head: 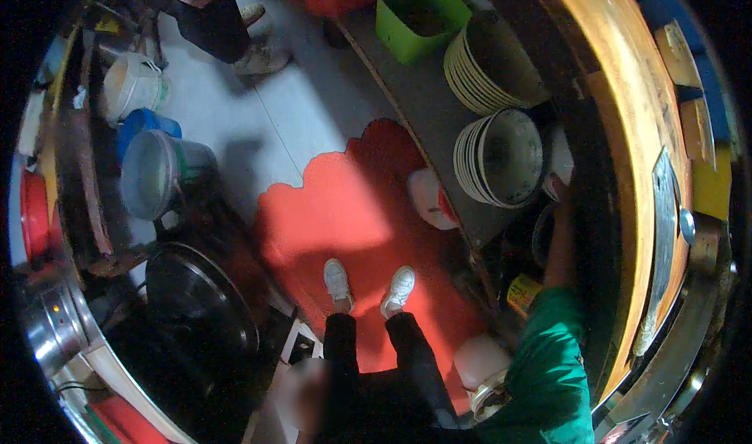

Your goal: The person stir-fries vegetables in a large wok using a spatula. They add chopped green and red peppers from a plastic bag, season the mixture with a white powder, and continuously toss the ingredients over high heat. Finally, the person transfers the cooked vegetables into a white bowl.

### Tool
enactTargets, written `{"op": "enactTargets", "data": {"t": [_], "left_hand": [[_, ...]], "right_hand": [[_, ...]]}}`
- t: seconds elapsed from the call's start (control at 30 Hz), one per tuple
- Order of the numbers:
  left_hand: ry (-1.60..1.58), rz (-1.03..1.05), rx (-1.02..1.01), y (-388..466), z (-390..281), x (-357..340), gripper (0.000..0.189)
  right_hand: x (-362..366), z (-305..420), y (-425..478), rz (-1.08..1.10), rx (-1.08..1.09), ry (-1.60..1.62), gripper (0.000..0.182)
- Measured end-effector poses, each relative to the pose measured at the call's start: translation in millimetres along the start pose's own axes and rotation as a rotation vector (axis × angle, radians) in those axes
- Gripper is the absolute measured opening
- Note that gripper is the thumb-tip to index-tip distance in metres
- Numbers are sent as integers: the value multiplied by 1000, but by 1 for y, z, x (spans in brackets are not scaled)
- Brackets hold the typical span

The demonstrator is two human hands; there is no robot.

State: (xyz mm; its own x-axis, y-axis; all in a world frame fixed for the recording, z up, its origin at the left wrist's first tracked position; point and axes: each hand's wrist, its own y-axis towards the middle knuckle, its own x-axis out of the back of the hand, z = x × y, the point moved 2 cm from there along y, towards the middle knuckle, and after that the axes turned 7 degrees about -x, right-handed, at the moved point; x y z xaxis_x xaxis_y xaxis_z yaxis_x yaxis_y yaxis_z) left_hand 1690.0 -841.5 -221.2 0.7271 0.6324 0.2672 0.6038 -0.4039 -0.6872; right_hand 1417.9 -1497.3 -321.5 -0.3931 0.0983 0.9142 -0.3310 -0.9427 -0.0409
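My right arm, in a green sleeve, reaches down to the right under a wooden worktop. At its end my right hand (pixel 557 189) grips the near rim of a white bowl (pixel 562 155); deep shade hides most of the fingers. Just left of that bowl, a nested stack of bowls (pixel 499 157) lies tipped on its side on a grey low shelf (pixel 429 112). Behind it leans a larger stack of pale dishes (pixel 490 68). Low in the picture, my left hand (pixel 306 396) is a blurred patch beside my dark trouser leg, and its fingers cannot be made out.
A green square tub (pixel 420 21) stands farther along the shelf. A cleaver-like blade (pixel 664 226) lies on the wooden worktop (pixel 631 121). Buckets (pixel 150 174) and a large black pan (pixel 200 303) are at left. A red mat (pixel 335 209) lies underfoot. Another person's shoe (pixel 261 59) shows beyond.
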Motion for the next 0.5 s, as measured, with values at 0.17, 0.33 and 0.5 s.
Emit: {"op": "enactTargets", "data": {"t": [0.17,0.33,0.5], "left_hand": [[76,14,38,5,-32,4,28],[109,46,-17,3,-82,5,30],[113,82,-102,-27,-153,-9,32]], "right_hand": [[22,-8,-24,-69,5,65,38],[52,-29,-97,-136,17,177,36],[106,-7,-209,10,46,373,33]]}}
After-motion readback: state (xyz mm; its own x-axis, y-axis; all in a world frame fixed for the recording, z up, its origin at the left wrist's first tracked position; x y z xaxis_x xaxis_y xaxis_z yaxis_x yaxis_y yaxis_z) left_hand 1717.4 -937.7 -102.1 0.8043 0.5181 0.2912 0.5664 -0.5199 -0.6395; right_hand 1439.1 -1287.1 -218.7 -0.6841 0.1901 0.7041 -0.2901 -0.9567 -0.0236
